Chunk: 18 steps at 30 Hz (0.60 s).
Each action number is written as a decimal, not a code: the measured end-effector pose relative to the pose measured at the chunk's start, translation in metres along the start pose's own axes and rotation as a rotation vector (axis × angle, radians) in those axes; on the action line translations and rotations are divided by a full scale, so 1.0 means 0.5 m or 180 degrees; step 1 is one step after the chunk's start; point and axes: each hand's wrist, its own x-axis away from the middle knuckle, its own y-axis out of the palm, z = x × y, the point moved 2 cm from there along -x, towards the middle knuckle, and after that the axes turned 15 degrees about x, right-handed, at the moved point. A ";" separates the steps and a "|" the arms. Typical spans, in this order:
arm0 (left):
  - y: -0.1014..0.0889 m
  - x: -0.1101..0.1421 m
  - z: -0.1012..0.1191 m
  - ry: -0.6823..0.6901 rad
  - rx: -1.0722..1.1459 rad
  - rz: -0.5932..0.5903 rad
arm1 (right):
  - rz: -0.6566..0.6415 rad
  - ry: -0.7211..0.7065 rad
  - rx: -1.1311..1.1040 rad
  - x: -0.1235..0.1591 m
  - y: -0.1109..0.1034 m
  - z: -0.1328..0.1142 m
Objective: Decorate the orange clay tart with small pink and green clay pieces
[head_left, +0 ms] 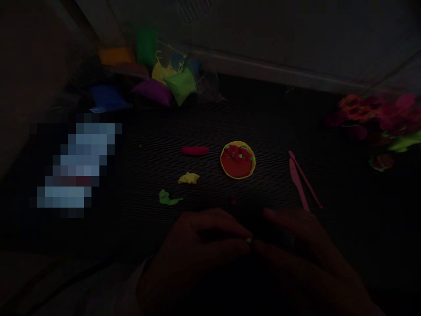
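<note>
Between the thumb and fingers of my left hand [200,241] is a tiny piece of light green clay [249,240]. My right hand [305,245] touches that piece with one fingertip; another finger is stretched out and apart. Just beyond the hands lies a small red clay ball [233,202]. Farther out sits a round clay tart [237,169] with a yellow rim, an orange-red filling and several red pieces with green bits along its far side. To its left are a red clay roll [195,151], a yellow clay lump [189,178] and a green clay scrap [168,198].
Two pink modelling tools [298,182] lie to the right on the dark table [158,127]. Coloured clay packets [180,85] are piled at the back left, near a bright pixelated rectangle [79,164]. Colourful clay shapes [378,114] are grouped at the far right. The picture is very dark.
</note>
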 end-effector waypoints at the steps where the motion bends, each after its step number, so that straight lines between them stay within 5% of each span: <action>1: -0.001 0.000 -0.002 -0.0061 0.0080 -0.0001 | 0.0023 -0.0002 -0.0038 -0.001 -0.001 -0.001; 6: -0.006 0.000 -0.007 -0.0278 0.0574 0.0118 | 0.0217 0.0325 -0.0028 -0.021 0.013 0.009; 12: -0.012 0.003 -0.009 -0.0328 0.0929 0.0512 | -0.0420 0.0258 0.0187 -0.055 0.072 0.013; 18: -0.010 0.004 -0.010 -0.0252 0.1367 0.0861 | -0.0397 0.0285 0.0173 -0.062 0.078 0.011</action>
